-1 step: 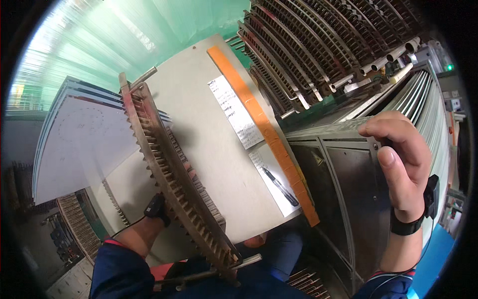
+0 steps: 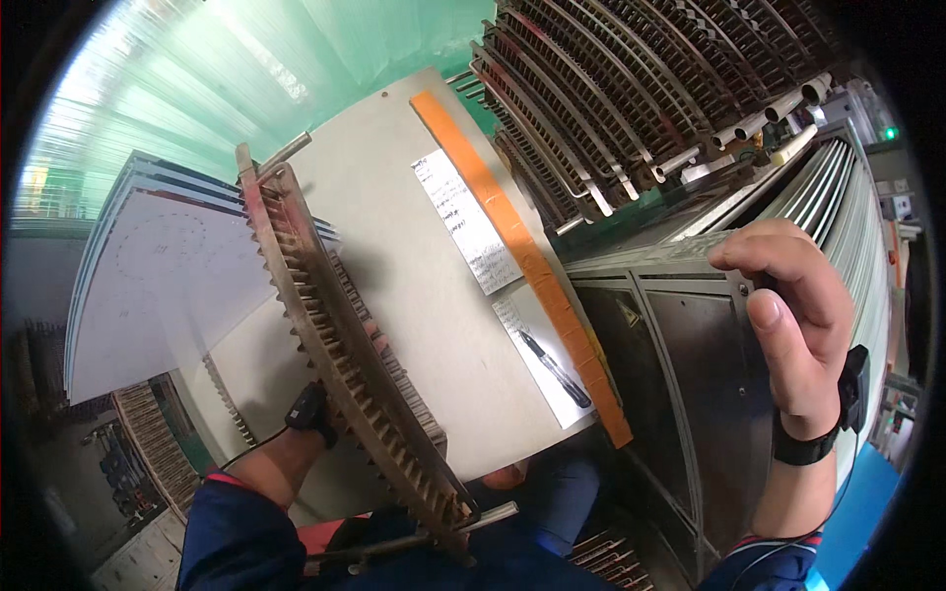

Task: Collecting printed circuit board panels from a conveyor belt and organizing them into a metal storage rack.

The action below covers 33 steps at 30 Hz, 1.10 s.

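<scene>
A long, curved metal rack (image 2: 345,364) with rows of teeth along its rails stands on a pale board (image 2: 394,305) in front of me. My left hand (image 2: 281,463) reaches in from the lower left to the rack's near half. The rack hides its fingers, so its grip does not show. To the right, my right hand (image 2: 798,315) is raised beside a metal cabinet (image 2: 719,364), fingers bent and thumb apart, nothing visible in it. On the board lie a handwritten sheet (image 2: 463,217) and a black pen (image 2: 554,369) resting on a smaller paper.
Orange tape (image 2: 522,256) runs along the board's right edge. White panels (image 2: 148,266) with dark edges lean at the left. Several similar toothed racks (image 2: 611,89) stand at the back right. A stack of thin sheets (image 2: 828,197) sits behind my right hand. Green sheeting (image 2: 325,49) covers the back.
</scene>
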Available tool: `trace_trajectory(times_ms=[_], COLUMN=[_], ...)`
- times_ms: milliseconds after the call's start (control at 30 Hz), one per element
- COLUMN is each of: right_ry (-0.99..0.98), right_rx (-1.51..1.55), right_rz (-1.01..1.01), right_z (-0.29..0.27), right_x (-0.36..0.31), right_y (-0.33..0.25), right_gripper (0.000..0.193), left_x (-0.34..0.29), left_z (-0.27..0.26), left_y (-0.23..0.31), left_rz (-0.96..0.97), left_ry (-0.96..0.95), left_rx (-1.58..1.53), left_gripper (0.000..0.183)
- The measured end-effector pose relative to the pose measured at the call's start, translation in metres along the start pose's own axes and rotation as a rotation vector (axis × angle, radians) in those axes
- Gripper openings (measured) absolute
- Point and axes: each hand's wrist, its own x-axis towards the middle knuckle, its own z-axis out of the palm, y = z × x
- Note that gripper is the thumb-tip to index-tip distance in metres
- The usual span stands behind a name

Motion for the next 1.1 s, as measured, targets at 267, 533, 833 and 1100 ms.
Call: trace_trajectory(times_ms=[267,533,833,1100], right_ry=[-0.060,0.005,0.107,0.205], right_rx=[-0.004,0.012,-0.024,0.331], right_rz=[0.047,0.003,-0.078,0.076], right_z=[-0.002,0.003,0.001,0.006], right_x=[-0.002,-0.002,-0.006,-0.009], right_y=[0.000,0.000,0.001,0.005], right_gripper=[0.037,0.032,0.031,0.032], left_x=[-0.003,-0.012,-0.018,-0.005], left_z=[0.000,0.001,-0.040,-0.022], left_y=[0.001,-0.005,-0.066,-0.042], left_rz=[-0.187,-0.022,-0.053,0.062], left_ry=[0.198,0.149,0.558,0.389], left_rx=[0.937,0.030,0.429,0.783], left_gripper=[0.059,0.065,0.031,0.040])
